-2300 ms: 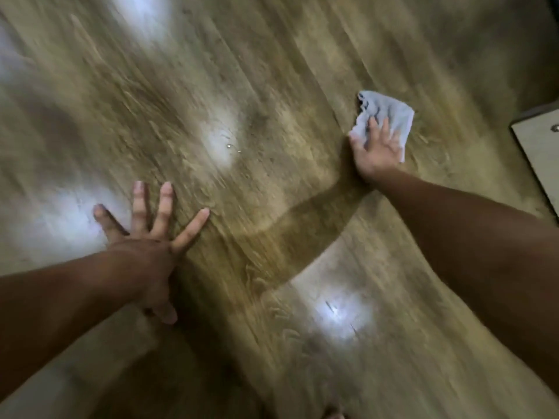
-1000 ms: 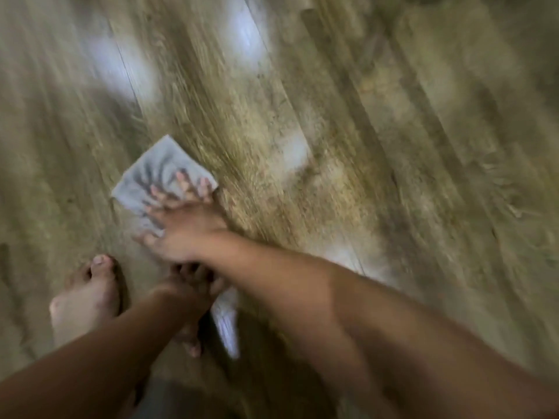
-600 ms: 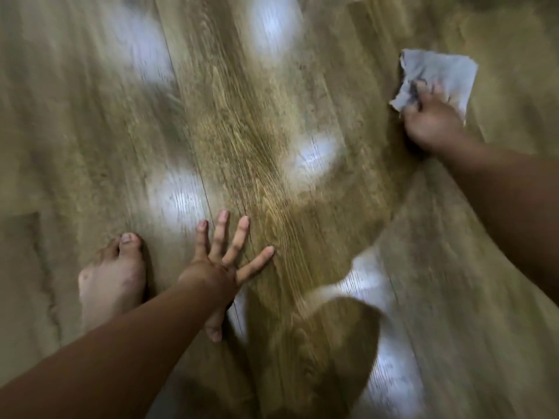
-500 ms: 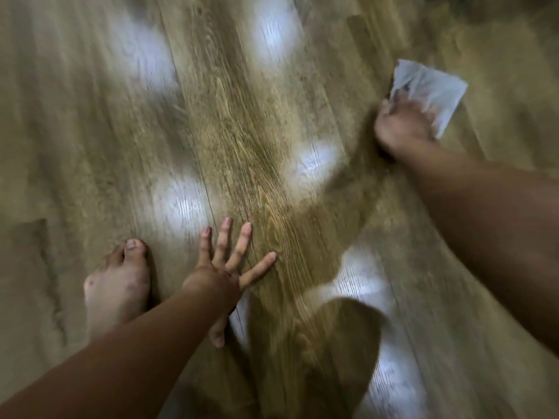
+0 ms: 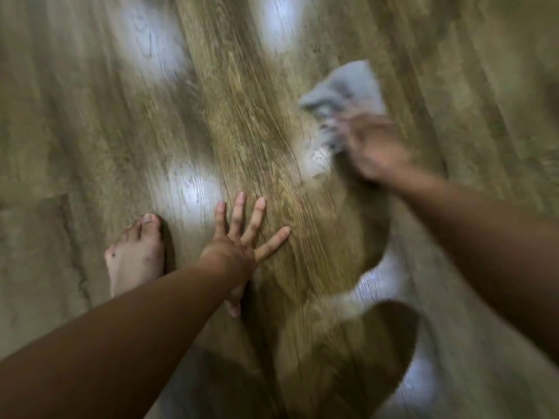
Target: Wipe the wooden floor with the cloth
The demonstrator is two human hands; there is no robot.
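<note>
The right hand rests on the cloth, too blurry to tell its grip. The cloth lies on the floor. The left hand presses flat, fingers spread, beside a foot

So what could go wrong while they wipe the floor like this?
1. The left hand is spread flat on the shiny wooden floor, seemingly propping the person up. If that patch is damp, the hand might slide.
2. The cloth looks bunched and mostly sticks out beyond the blurred right hand, so it could slip free or miss patches.
3. The bare foot sits close beside the left hand, so a wide sweep might bump it.
</note>
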